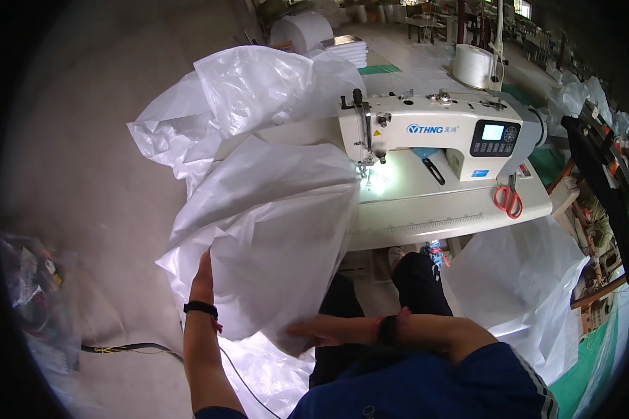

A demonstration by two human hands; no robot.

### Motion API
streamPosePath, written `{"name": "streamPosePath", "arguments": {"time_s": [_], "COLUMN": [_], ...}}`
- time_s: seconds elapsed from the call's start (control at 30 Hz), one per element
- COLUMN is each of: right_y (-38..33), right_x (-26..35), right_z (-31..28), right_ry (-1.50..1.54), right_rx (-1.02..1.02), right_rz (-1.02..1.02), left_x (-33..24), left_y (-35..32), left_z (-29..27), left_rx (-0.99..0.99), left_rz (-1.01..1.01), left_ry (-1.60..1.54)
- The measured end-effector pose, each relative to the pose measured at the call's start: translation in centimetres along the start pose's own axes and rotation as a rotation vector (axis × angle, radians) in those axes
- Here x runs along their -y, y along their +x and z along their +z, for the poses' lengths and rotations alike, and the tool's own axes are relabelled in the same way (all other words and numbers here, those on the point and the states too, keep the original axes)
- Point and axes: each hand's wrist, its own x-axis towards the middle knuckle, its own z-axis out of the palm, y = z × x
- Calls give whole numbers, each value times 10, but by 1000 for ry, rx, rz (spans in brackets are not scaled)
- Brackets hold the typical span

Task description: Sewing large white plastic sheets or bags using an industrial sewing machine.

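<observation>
A large white plastic sheet (272,244) hangs off the left end of the sewing table, its far edge reaching close to the lit needle of a white sewing machine (433,129). My left hand (203,276) is at the sheet's left edge, with its fingers hidden behind the material. Down at the sheet's lower edge, above my lap, my right hand (311,328) grips the material, its fingertips partly covered by it. More white plastic (258,84) lies heaped beyond the table's left end.
Red-handled scissors (508,201) lie at the table's right end. Behind the machine stands a white thread cone (472,66). White plastic (517,279) drapes on the right below the table. A black cable (140,346) crosses the floor at left, near a clear bag (38,307).
</observation>
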Motion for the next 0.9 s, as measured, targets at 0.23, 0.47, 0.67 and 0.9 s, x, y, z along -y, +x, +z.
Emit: {"name": "streamPosePath", "arguments": {"time_s": [0.23,0.47,0.67,0.9], "right_y": [-69,-109,-109,-107], "right_x": [-42,3,-4,-15], "right_z": [-79,-29,11,11], "right_ry": [-742,-369,-730,-630], "right_rx": [571,-300,-395,-86], "right_rz": [-347,-138,-313,-115], "left_x": [-36,-145,-216,-253], "left_y": [-12,-101,-160,-144], "left_z": [-52,-42,16,75], "left_rx": [95,87,41,-498], "left_rz": [-72,67,153,169], "left_ry": [-276,-578,11,336]}}
